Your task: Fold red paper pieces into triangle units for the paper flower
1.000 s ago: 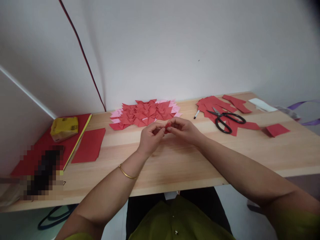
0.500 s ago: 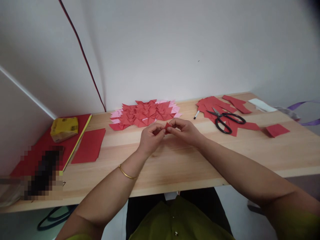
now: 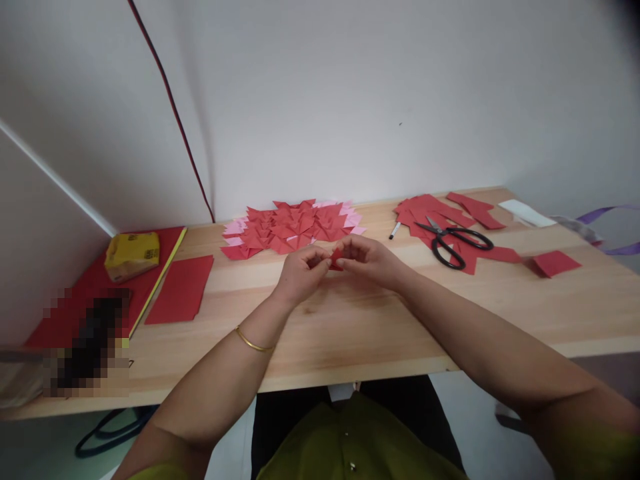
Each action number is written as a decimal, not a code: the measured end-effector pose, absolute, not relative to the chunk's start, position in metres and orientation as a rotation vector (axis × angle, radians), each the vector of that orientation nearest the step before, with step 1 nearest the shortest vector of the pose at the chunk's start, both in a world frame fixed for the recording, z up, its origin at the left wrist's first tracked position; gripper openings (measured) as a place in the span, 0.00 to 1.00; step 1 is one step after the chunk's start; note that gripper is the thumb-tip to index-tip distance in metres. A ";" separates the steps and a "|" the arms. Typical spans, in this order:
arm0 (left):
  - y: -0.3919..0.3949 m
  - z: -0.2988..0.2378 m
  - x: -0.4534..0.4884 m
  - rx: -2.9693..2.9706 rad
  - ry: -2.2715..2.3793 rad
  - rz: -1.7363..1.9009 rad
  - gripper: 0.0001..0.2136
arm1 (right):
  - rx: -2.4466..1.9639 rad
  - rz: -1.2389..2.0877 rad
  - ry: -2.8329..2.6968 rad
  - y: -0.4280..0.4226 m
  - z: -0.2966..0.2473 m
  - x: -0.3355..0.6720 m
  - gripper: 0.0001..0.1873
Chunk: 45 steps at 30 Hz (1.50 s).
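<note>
Between my two hands is a small folded piece of red paper (image 3: 337,259), pinched just above the wooden table. My left hand (image 3: 304,270) grips its left side between thumb and fingers, and my right hand (image 3: 370,260) grips its right side the same way. Fingers cover most of the paper, so its exact folded form is hidden. Right behind my hands lies a spread of folded red and pink paper pieces (image 3: 287,227), overlapping one another with pointed tips up, against the wall.
Black-handled scissors (image 3: 447,241) lie on red paper scraps (image 3: 425,210) at the right, near a white-and-black marker (image 3: 395,230). A creased red square (image 3: 556,263) sits farther right. Leftward are red sheets (image 3: 180,290), a yellow packet (image 3: 133,255), a yellow strip (image 3: 159,281) and a blurred dark object (image 3: 93,343).
The red paper has turned slightly in my fingers; its pointed tip stood up before and now a flatter face shows. Both hands keep their pinch in nearly the same place.
</note>
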<state>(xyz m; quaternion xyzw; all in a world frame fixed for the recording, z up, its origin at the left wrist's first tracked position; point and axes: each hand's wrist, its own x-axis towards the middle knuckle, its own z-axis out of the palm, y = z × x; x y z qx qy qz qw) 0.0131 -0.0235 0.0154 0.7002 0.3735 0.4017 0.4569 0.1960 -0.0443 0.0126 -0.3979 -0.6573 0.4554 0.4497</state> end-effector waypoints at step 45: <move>-0.032 0.012 0.026 1.202 0.796 1.100 0.03 | -0.784 1.076 -1.468 -0.050 0.003 0.179 0.10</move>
